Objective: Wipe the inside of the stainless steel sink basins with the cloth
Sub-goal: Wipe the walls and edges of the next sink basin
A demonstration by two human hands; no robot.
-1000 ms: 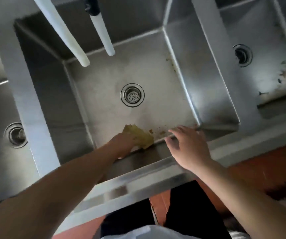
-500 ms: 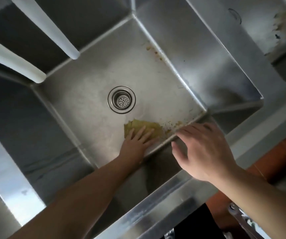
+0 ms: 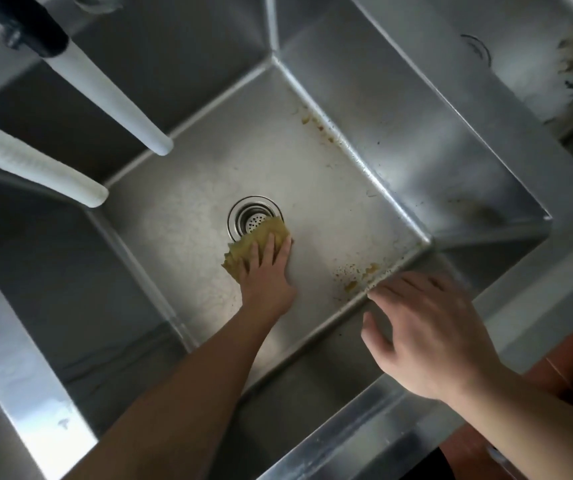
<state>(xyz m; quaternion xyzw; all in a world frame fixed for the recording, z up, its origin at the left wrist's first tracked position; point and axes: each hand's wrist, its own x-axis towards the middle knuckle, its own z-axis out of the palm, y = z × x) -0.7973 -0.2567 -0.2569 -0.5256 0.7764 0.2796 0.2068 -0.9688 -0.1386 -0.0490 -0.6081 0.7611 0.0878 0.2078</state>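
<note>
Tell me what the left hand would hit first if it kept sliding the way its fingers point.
The left hand, pressing the cloth flat, points up the basin floor. The drain strainer comes first; the cloth's edge already overlaps its rim. Beyond lies bare floor, then the far wall.

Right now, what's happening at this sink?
A person is wiping the middle basin. The left hand presses a yellow cloth flat against the basin floor, at the edge of the drain. The right hand hovers open over the near wall. Brownish residue remains in the near right corner.
</note>
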